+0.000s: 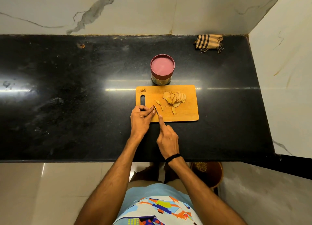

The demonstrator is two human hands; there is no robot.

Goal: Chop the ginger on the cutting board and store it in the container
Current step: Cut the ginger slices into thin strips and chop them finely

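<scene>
**Chopping under way, storing not yet begun**

Gripping the knife (156, 111) in the right hand (168, 138), with the forefinger laid straight along the blade and the tip pointing toward 11 o'clock. Curling the left hand (141, 118) against that tip, pinching either steel or a scrap; impossible to tell which. Seeing the ginger (174, 98) fanned in slices at 1 o'clock on the cutting board (189, 113), and the container (162, 68) lidded at 12 o'clock just behind it. Probably needing next: drawing the slices under the blade, cutting finer, then lifting the lid.

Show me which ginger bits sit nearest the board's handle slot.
The small scraps in the cutting board's far left corner, just beyond the slot; every other piece lies farther right.
</scene>
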